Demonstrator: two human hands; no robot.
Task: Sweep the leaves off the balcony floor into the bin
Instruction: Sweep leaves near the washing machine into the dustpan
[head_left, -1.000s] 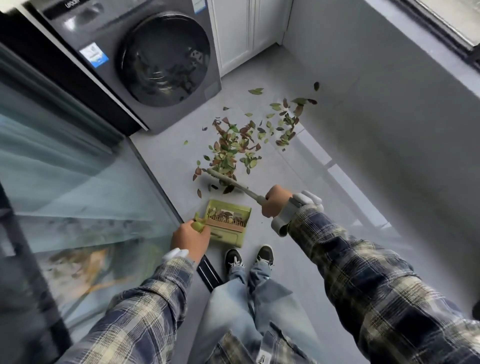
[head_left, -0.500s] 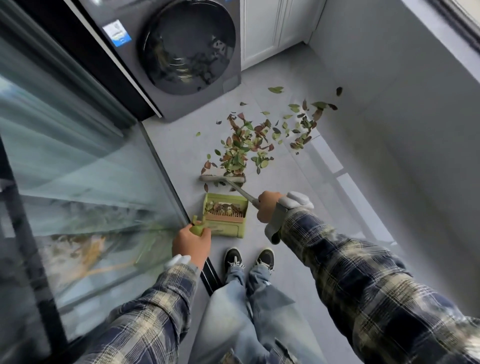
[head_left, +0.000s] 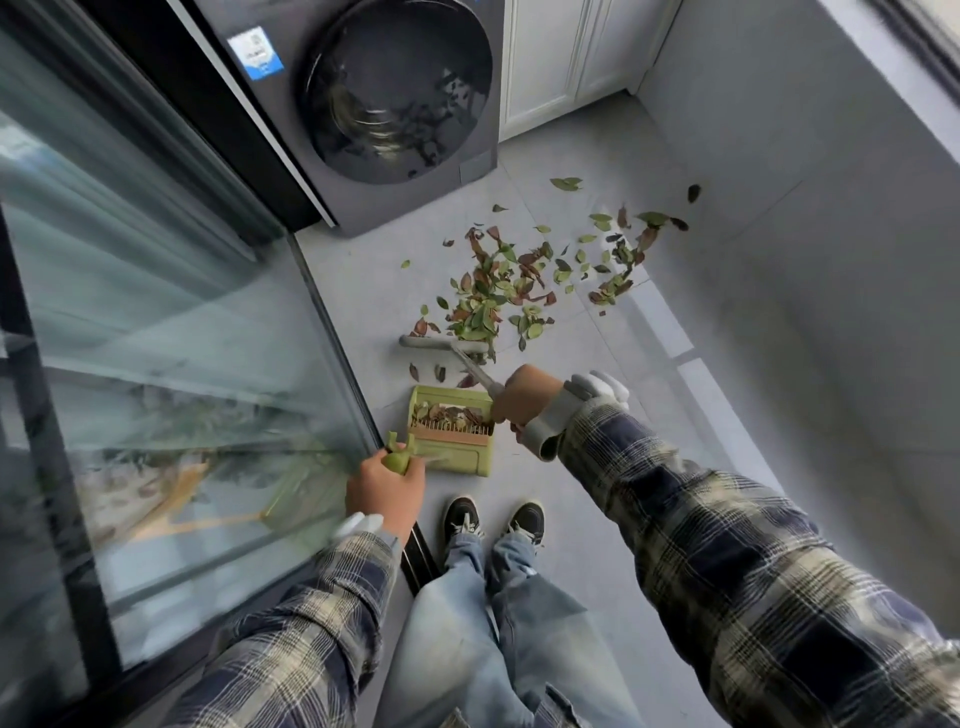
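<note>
- My left hand (head_left: 384, 486) has its fingers curled round the rounded top of the green dustpan handle (head_left: 399, 460), gripping it just beside the glass door's bottom edge.
- The green dustpan (head_left: 454, 447) sits on the floor with its open mouth facing the pile. Brown and red leaves lie inside it (head_left: 452, 414), behind a row of comb teeth.
- My right hand (head_left: 525, 397) is closed round the broom handle (head_left: 480, 375), directly over the dustpan's right corner.
- The broom head (head_left: 434, 343) lies flat on the tile just beyond the dustpan mouth, with its far edge touching the near fringe of the pile.
- The main leaves (head_left: 488, 296) spread across the grey floor (head_left: 597, 493) between the broom head and the washing machine (head_left: 374, 104). A second cluster (head_left: 615, 265) trails towards the right wall (head_left: 831, 260).
- A few loose leaves (head_left: 439, 373) sit in the gap between broom head and dustpan.
- The glass door (head_left: 156, 338) closes off the left side, and its track (head_left: 418, 556) runs just left of my shoes (head_left: 462, 517).
- A white cabinet (head_left: 561, 62) closes the far end beside the washer.
- The room I can see for moving is the floor strip running from my shoes along the right wall.
</note>
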